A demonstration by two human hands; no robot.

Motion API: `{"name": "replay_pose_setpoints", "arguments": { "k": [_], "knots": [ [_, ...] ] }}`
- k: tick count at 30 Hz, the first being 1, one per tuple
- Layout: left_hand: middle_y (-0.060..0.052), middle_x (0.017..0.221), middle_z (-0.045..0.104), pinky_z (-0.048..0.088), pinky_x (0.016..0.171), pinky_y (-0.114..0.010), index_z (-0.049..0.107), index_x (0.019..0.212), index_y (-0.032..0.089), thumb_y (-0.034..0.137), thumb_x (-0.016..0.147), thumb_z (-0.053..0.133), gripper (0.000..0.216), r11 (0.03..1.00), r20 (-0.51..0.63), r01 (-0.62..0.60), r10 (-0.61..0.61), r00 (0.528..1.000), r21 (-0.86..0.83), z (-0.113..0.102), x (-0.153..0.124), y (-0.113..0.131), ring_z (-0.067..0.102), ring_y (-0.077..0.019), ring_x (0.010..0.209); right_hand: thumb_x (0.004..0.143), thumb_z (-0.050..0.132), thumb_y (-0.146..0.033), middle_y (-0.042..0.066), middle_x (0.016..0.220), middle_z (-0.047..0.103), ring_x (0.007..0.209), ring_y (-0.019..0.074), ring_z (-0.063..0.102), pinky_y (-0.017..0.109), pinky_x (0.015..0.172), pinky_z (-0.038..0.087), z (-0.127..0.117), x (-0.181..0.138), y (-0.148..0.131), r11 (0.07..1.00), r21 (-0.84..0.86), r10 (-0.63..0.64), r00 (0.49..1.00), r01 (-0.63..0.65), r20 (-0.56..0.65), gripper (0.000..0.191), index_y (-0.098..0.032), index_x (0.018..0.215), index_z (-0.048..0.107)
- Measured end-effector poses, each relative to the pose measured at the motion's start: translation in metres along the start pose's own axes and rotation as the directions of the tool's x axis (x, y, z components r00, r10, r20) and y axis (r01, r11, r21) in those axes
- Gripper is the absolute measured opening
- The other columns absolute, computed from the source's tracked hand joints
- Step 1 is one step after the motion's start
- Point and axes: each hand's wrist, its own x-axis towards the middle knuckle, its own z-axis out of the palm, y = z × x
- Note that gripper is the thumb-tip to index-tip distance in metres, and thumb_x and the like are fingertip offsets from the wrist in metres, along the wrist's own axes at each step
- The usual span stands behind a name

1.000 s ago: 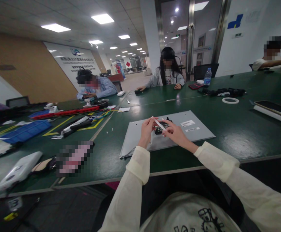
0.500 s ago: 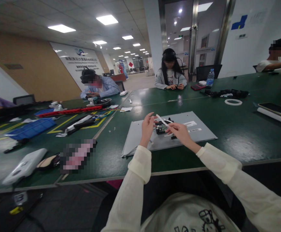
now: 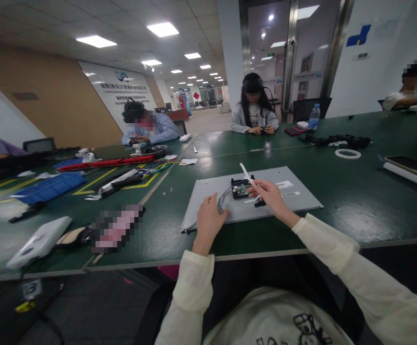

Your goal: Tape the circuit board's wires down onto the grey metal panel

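A flat grey panel [image 3: 208, 189] lies on the green table in front of me. Fixed to its middle is a small green circuit board [image 3: 241, 190] in a black frame, with thin grey cables [image 3: 224, 195] running off its left side. Between the thumb and fingers of my right hand [image 3: 271, 195], a narrow white strip [image 3: 245, 171] is pinched, its free end pointing up and left over the board. My left hand [image 3: 210, 218] is over the panel's left part beside the cables, fingers bent and thumb apart, with nothing visible in it.
To the left are a blue tray [image 3: 50, 187], a white device [image 3: 39, 242] and a pixelated pink item [image 3: 118, 229]. A white ring [image 3: 348, 154], a phone [image 3: 414, 167] and a water bottle [image 3: 314, 117] stand or lie to the right. Several people sit around the table.
My left hand has come away from the strip, moving down and left toward the cables. The strip's free end now stands more upright in my right hand.
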Motion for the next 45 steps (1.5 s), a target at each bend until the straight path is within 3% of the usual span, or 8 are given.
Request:
{"name": "replay_pose_setpoints", "arguments": {
  "k": [7, 14, 19, 26, 28, 34, 40, 45],
  "knots": [
    [-0.014, 0.113, 0.057, 0.047, 0.088, -0.033, 0.054, 0.122, 0.014, 0.017, 0.081, 0.056, 0.041, 0.994, -0.059, 0.079, -0.083, 0.995, -0.079, 0.006, 0.009, -0.023, 0.061, -0.0216, 0.094, 0.081, 0.063, -0.034, 0.007, 0.094, 0.073, 0.075, 0.0148, 0.069, 0.015, 0.044, 0.038, 0.014, 0.000, -0.001, 0.985, 0.094, 0.137, 0.988, -0.144, 0.077, 0.028, -0.018, 0.103, 0.067],
    [-0.013, 0.110, 0.058, 0.047, 0.088, -0.033, 0.058, 0.118, 0.014, 0.009, 0.080, 0.052, 0.039, 0.994, -0.058, 0.032, -0.038, 0.998, -0.101, 0.006, 0.012, -0.025, 0.061, -0.0220, 0.095, 0.081, 0.063, -0.023, 0.008, 0.094, 0.073, 0.076, 0.0131, 0.069, 0.014, 0.044, 0.038, 0.054, 0.010, 0.000, 0.894, 0.310, 0.266, 0.940, -0.323, 0.212, 0.021, -0.017, 0.100, 0.067],
    [-0.009, 0.103, 0.065, 0.046, 0.090, -0.032, 0.067, 0.097, 0.018, 0.002, 0.075, 0.048, 0.033, 0.993, -0.015, -0.056, 0.054, 0.998, -0.100, 0.003, 0.013, -0.022, 0.061, -0.0222, 0.099, 0.084, 0.056, -0.015, 0.008, 0.087, 0.072, 0.068, 0.0094, 0.067, 0.012, 0.045, 0.042, 0.081, 0.007, 0.006, 0.775, 0.391, 0.397, 0.863, -0.497, 0.312, 0.011, -0.013, 0.088, 0.066],
    [-0.011, 0.096, 0.070, 0.046, 0.085, -0.036, 0.071, 0.090, 0.020, 0.013, 0.078, 0.053, 0.023, 0.998, 0.002, 0.039, -0.039, 0.999, -0.058, 0.008, 0.012, -0.020, 0.063, -0.0260, 0.094, 0.090, 0.043, -0.010, 0.009, 0.081, 0.071, 0.070, 0.0104, 0.068, 0.017, 0.059, 0.053, 0.076, 0.003, 0.015, 0.615, 0.434, 0.502, 0.751, -0.659, 0.430, 0.020, -0.012, 0.080, 0.061],
    [-0.011, 0.098, 0.070, 0.046, 0.086, -0.036, 0.070, 0.092, 0.020, 0.013, 0.077, 0.055, 0.022, 0.996, -0.010, 0.042, -0.043, 0.999, -0.076, 0.009, 0.011, -0.021, 0.063, -0.0261, 0.095, 0.090, 0.044, -0.011, 0.009, 0.080, 0.070, 0.066, 0.0100, 0.067, 0.016, 0.057, 0.053, 0.075, 0.004, 0.014, 0.627, 0.429, 0.500, 0.758, -0.650, 0.418, 0.019, -0.012, 0.081, 0.061],
    [-0.010, 0.101, 0.069, 0.046, 0.086, -0.034, 0.067, 0.098, 0.018, 0.011, 0.078, 0.053, 0.025, 0.993, -0.036, 0.012, -0.016, 0.999, -0.120, 0.007, 0.010, -0.023, 0.063, -0.0246, 0.095, 0.090, 0.051, -0.018, 0.007, 0.084, 0.071, 0.063, 0.0074, 0.064, 0.013, 0.055, 0.051, 0.086, 0.008, 0.005, 0.689, 0.512, 0.375, 0.857, -0.513, 0.353, 0.012, -0.013, 0.090, 0.062],
    [-0.010, 0.106, 0.067, 0.046, 0.090, -0.033, 0.064, 0.107, 0.019, 0.004, 0.075, 0.051, 0.037, 0.985, -0.050, 0.034, -0.042, 0.998, -0.168, 0.006, 0.009, -0.024, 0.062, -0.0227, 0.100, 0.093, 0.040, -0.015, 0.011, 0.082, 0.070, 0.072, 0.0119, 0.068, 0.020, 0.064, 0.055, 0.086, 0.009, 0.015, 0.522, 0.439, 0.509, 0.679, -0.732, 0.529, 0.019, -0.012, 0.086, 0.057],
    [-0.013, 0.123, 0.059, 0.046, 0.095, -0.035, 0.056, 0.122, 0.018, 0.002, 0.074, 0.050, 0.051, 0.981, -0.080, 0.017, -0.033, 0.996, -0.192, 0.008, 0.010, -0.026, 0.059, -0.0234, 0.109, 0.094, 0.039, -0.016, 0.013, 0.084, 0.069, 0.075, 0.0138, 0.069, 0.022, 0.064, 0.056, 0.081, 0.011, 0.018, 0.494, 0.430, 0.517, 0.653, -0.755, 0.553, 0.016, -0.013, 0.087, 0.054]
  ]
}}
